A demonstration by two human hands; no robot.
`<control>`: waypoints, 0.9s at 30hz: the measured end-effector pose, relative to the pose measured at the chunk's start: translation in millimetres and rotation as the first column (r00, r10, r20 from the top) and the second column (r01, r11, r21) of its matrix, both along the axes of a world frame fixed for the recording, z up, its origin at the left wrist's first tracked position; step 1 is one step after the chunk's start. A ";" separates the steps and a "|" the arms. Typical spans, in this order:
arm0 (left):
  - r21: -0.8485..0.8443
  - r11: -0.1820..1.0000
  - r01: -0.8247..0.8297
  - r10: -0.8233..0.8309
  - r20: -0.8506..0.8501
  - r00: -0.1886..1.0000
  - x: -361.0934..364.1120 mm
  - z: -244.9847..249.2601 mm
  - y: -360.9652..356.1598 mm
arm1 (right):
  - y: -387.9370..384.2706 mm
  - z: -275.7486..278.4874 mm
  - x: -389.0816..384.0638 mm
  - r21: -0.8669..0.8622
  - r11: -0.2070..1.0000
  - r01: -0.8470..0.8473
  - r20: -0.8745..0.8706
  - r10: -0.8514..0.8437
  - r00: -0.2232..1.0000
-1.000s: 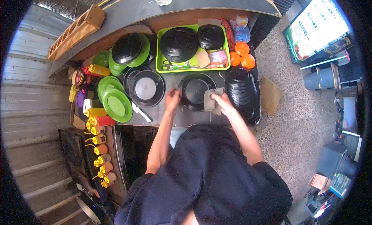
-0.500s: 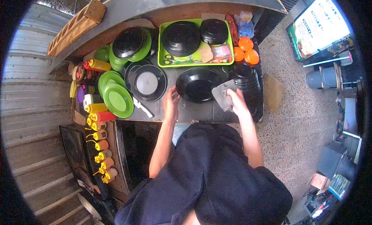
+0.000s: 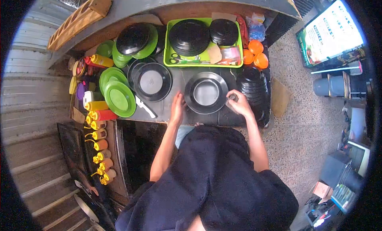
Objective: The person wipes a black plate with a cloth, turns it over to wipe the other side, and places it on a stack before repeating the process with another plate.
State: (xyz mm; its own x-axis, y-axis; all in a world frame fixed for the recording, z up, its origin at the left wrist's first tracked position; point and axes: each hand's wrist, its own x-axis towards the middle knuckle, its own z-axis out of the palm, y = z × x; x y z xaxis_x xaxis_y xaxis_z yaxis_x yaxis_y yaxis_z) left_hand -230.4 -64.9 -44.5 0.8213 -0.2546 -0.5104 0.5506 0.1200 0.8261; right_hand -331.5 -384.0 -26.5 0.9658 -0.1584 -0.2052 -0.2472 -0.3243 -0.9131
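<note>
A round black plate (image 3: 206, 92) lies on the dark table (image 3: 159, 111) between my hands. Just left of its rim, my left hand (image 3: 177, 108) is held on edge, fingers extended, holding nothing. My right hand (image 3: 240, 104) is at the plate's right rim, its fingers closed on a grey cloth (image 3: 231, 100) that is mostly hidden in the grip. More black plates (image 3: 152, 82) sit left of my left hand, with a white-handled knife (image 3: 146, 107) beside them. To the right of my right hand stands a stack of black dishes (image 3: 253, 88).
Behind is a green tray (image 3: 191, 64) with stacked black plates and scissors. Green plates (image 3: 119, 99) and sauce bottles (image 3: 105, 115) line the left side. Orange lids (image 3: 260, 60) sit at the back right. A wooden shelf edge (image 3: 191, 1) runs across the far side.
The black plate between my hands now lies flatter and faces up more. My right hand has drawn closer to its rim, and the cloth is bunched smaller.
</note>
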 end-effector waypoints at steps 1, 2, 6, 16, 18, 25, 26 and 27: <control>-0.017 1.000 0.014 -0.015 -0.010 1.000 -2.1 -1.1 0.2 | -1.8 -1.7 0.5 -0.017 1.000 -0.005 0.013 0.005 1.000; -0.020 1.000 0.007 -0.008 -0.013 1.000 -3.9 -2.2 -0.7 | -3.8 -3.4 1.4 -0.035 0.999 -0.009 0.027 0.010 1.000; -0.028 1.000 -0.012 0.011 -0.052 0.999 -7.0 2.6 -6.2 | -8.3 17.6 10.9 -0.142 0.989 -0.031 -0.086 0.018 0.996; 0.794 0.608 -0.009 -0.661 0.512 0.548 -14.1 11.1 1.3 | 24.2 37.7 56.7 -0.254 0.964 0.079 0.229 -0.020 0.973; 0.815 0.579 0.017 -0.700 0.486 0.523 -14.3 15.0 -2.2 | 32.7 18.1 54.0 -0.351 0.931 -0.095 0.234 0.186 0.954; 0.840 0.541 0.049 -0.729 0.439 0.525 -21.0 3.0 -0.7 | 72.9 -2.8 41.2 -0.500 0.860 0.103 0.203 0.001 0.979; 0.831 0.555 0.048 -0.716 0.447 0.536 -21.9 2.3 -0.4 | 71.6 -10.0 41.2 -0.499 0.860 0.103 0.201 -0.001 0.980; 0.831 0.554 0.052 -0.717 0.445 0.537 -22.0 2.3 -0.3 | 70.2 -17.1 41.7 -0.494 0.863 0.106 0.206 -0.002 0.979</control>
State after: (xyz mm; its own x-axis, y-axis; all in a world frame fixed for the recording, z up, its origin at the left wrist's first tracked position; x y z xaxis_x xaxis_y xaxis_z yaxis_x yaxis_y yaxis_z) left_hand -252.4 -65.3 -42.2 0.8576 -0.5141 -0.0172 -0.3939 -0.6778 0.6208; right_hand -289.8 -313.8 -43.6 0.9645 -0.2426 0.1039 -0.1149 -0.7406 -0.6621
